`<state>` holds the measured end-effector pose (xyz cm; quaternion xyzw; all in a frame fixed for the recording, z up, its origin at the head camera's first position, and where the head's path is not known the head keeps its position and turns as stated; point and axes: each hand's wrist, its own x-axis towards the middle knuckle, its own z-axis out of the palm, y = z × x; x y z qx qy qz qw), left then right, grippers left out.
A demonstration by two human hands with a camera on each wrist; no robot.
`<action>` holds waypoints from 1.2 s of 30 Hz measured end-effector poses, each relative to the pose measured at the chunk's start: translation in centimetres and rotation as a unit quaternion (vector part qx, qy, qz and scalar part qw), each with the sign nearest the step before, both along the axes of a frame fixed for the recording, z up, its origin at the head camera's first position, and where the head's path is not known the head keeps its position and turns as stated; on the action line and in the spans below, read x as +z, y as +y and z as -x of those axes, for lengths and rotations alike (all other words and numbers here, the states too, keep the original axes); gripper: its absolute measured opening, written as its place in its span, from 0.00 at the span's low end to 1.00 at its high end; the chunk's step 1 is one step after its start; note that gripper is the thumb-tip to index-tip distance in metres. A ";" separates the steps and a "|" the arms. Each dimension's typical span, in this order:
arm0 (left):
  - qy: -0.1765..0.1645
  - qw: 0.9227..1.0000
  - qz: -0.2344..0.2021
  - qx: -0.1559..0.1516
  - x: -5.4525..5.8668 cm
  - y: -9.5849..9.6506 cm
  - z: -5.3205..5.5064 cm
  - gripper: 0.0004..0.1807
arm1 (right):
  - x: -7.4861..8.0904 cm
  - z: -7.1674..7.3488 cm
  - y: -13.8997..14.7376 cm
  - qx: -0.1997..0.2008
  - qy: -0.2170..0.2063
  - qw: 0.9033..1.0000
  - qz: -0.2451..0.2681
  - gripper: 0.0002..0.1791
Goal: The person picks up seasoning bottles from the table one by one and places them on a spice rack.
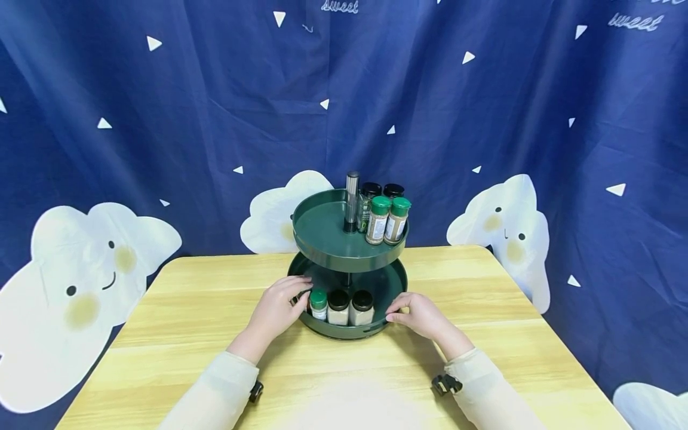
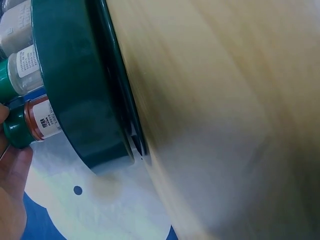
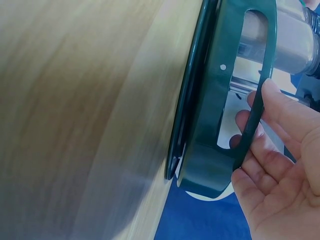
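A dark green two-tier turntable rack [image 1: 344,263] stands on the table. At the left of its lower tray [image 1: 344,332], my left hand [image 1: 274,310] grips a spice jar [image 2: 42,118] by its green cap; reddish-brown contents and a white label show in the left wrist view. Beside it stand another green-capped spice jar [image 1: 319,306] and two black-capped jars [image 1: 338,309] of pale powder. My right hand [image 1: 421,315] pinches the lower tray's rim at the right, thumb on top and fingers behind the handle slot [image 3: 235,110].
The upper tray [image 1: 322,230] carries two green-capped shakers [image 1: 378,224] and two black-capped jars [image 1: 371,190] on its right side, near the central post [image 1: 352,203]. Beneath lies a light wooden table [image 1: 226,334]; a blue curtain [image 1: 215,89] hangs close behind it.
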<state>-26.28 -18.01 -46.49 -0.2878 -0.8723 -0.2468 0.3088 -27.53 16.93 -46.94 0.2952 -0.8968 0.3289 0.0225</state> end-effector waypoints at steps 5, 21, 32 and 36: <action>0.001 1.000 0.004 -0.001 0.0 0.0 -0.1 0.10 | -0.1 0.0 0.0 0.002 0.001 1.000 0.001 0.03; -0.014 0.999 0.025 0.016 0.3 0.0 -0.3 0.12 | 0.1 -0.1 -0.1 0.002 0.002 1.000 -0.002 0.04; -0.015 0.999 0.032 0.026 0.2 -0.2 -0.4 0.11 | 0.2 -0.1 -0.1 -0.002 0.002 1.000 -0.007 0.02; -0.010 0.999 0.034 0.026 0.3 -0.3 -0.6 0.11 | 0.3 -0.1 -0.1 -0.002 0.000 1.000 -0.010 0.03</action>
